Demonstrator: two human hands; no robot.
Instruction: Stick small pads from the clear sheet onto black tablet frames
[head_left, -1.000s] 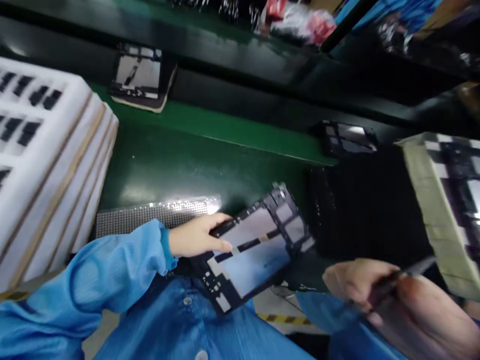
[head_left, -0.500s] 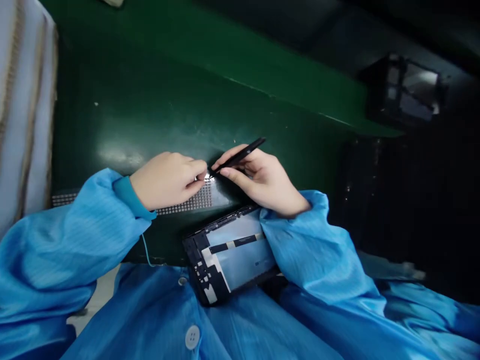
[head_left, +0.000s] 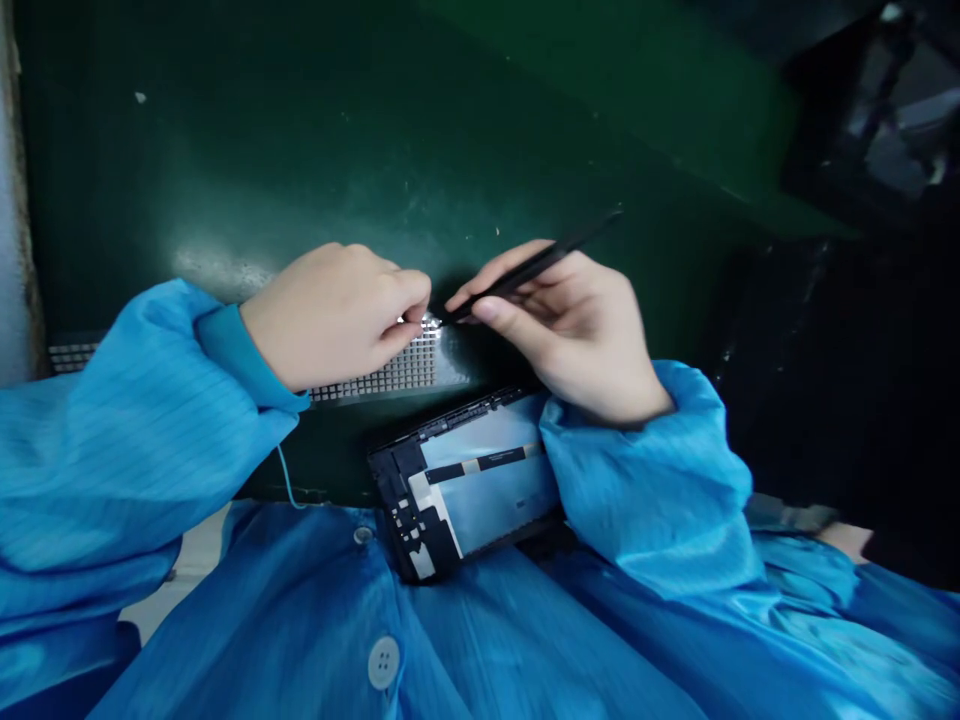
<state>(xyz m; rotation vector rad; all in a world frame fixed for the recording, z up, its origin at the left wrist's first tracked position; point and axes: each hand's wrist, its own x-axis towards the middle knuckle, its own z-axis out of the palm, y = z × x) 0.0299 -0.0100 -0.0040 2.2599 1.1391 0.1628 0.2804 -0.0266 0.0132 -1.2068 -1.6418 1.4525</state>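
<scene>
My left hand [head_left: 337, 315] is closed in a pinch at the upper right corner of a clear strip of small grey square pads [head_left: 401, 372]. Its fingertips hide the exact spot they grip. In my right hand [head_left: 581, 330] is a pair of slim black tweezers [head_left: 517, 273], held like a pen, the tip down by the strip's end near the left fingertips. Whether the tip holds a pad is too small to tell. Below the hands a black phone frame [head_left: 480, 490] with a blue-grey inner face leans at the table edge, partly behind my right sleeve.
The green tabletop [head_left: 262, 170] stretches beyond my hands, with tiny scraps on it. A dark device or holder [head_left: 885, 120] stands at the far right. At the left edge is a pale, brown-edged stack [head_left: 15, 220]. Another person's hand [head_left: 846, 540] shows at lower right.
The view has shifted, so the stack has mostly left the picture. My right hand and the tweezers have moved slightly right, away from the left hand. The left hand stays pinched at the strip.
</scene>
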